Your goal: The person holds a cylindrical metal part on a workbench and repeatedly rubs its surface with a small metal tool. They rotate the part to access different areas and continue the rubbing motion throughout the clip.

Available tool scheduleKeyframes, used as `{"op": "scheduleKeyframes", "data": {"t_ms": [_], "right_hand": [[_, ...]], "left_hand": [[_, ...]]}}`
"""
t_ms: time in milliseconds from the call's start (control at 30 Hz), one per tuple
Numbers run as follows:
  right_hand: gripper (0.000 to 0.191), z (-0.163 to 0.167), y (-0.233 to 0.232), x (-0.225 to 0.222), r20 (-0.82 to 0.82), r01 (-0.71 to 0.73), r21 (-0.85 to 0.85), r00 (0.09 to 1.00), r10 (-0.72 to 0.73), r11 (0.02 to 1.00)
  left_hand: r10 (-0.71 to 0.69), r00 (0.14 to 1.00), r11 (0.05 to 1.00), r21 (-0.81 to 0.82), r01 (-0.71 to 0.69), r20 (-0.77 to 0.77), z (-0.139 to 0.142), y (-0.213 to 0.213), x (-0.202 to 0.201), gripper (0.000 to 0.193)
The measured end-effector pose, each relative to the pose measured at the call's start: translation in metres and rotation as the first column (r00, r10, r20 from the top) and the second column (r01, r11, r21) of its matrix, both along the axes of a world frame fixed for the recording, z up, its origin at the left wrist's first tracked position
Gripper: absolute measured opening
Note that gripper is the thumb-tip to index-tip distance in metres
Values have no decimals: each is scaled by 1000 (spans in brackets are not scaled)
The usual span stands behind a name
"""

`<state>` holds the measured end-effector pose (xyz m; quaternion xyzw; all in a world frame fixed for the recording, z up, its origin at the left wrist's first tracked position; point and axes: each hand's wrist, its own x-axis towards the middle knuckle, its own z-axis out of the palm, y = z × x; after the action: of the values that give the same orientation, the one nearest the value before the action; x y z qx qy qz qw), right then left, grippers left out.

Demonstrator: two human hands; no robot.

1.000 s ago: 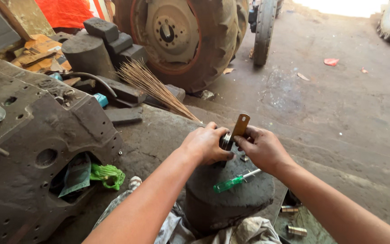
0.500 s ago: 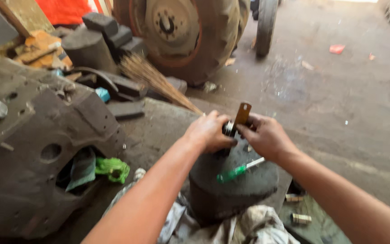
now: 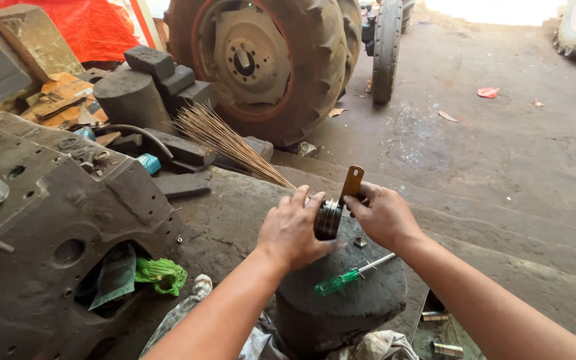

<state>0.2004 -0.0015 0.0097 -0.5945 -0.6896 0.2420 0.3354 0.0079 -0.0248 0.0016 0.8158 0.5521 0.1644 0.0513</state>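
Two hands meet over a dark round block [image 3: 341,300] just before our knees; our left hand [image 3: 295,230] has its fingers closed around a small ringed metal cylinder [image 3: 328,220], pressing it down on the top of the block, we think so that it does not roll; our right hand [image 3: 381,213] pinches with thumb and fingers a flat brown metal strip [image 3: 351,183] that stands upright against the side of the cylinder. A green-handled screwdriver [image 3: 348,277] lies on the block just beside the right wrist, near enough to be taken quickly; crumpled rags [image 3: 375,347] lie around the foot of the block; small metal sleeves [image 3: 445,348] lie on the ground to the right of it.

To the left stands a large greasy cast housing [image 3: 41,240]; in its opening sits a green crumpled bag [image 3: 161,273], beside a grey-green sheet. Behind our hands a bundle of thin broom sticks [image 3: 221,143] lies slanted on dark blocks [image 3: 168,73]. Farther left, flattened orange cardboard [image 3: 58,97] rests before a red tarpaulin [image 3: 75,30]. Farthest away stands a big tractor tyre [image 3: 268,60] with a pale hub; on the concrete floor [image 3: 501,153] to the right lies a red scrap of wrapper [image 3: 488,92]; we cannot tell what it held.
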Motion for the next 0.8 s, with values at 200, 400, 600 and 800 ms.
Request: {"op": "scheduleKeyframes", "data": {"t_ms": [200,400,600,800], "right_hand": [[28,0,2,4,-14,-13,-52,1000,12,999],[29,2,-12,1,-56,-49,-78,997,44,996],[28,3,-8,3,10,-7,-3,1000,7,1000],[27,-5,-1,8,-70,-24,-36,997,22,999]], "left_hand": [[77,997,991,-111,-80,-29,5,0,12,103],[87,995,977,-194,-93,-37,6,7,15,103],[82,997,984,-160,-84,-16,5,4,13,103],[87,996,980,-179,-88,-13,9,-1,12,100]]}}
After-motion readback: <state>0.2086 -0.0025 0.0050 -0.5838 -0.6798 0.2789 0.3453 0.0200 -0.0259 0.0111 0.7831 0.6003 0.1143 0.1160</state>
